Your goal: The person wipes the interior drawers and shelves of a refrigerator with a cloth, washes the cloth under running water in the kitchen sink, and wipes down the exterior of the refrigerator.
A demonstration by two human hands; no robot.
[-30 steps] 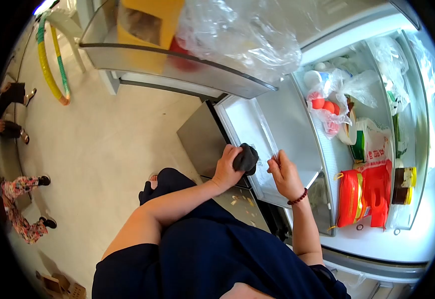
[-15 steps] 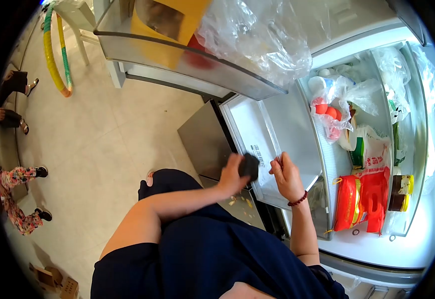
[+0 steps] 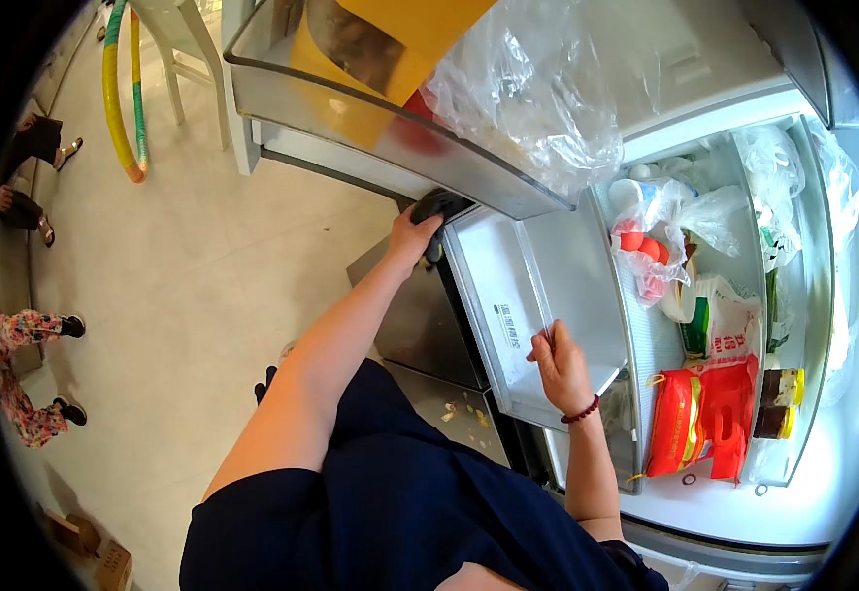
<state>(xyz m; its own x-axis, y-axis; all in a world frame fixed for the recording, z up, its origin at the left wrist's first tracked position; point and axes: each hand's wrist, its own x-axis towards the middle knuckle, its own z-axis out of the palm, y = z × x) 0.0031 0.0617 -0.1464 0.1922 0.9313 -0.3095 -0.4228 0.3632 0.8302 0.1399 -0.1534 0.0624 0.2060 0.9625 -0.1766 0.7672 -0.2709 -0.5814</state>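
- fingers of the left hand (image 3: 413, 236) clasp a dark cloth (image 3: 436, 207) beside the upper corner of a white drawer (image 3: 494, 271)
- right hand (image 3: 561, 376), beaded bracelet (image 3: 580, 410) at its wrist, curls fingers onto the drawer's inner edge
- red package (image 3: 674, 424) lies on the shelf beyond

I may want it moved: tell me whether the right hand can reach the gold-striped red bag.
Probably yes: the right hand is near, and nothing visible blocks the red bag. The hand appears to grip the edge of the printed bin, so would likely need to let go.
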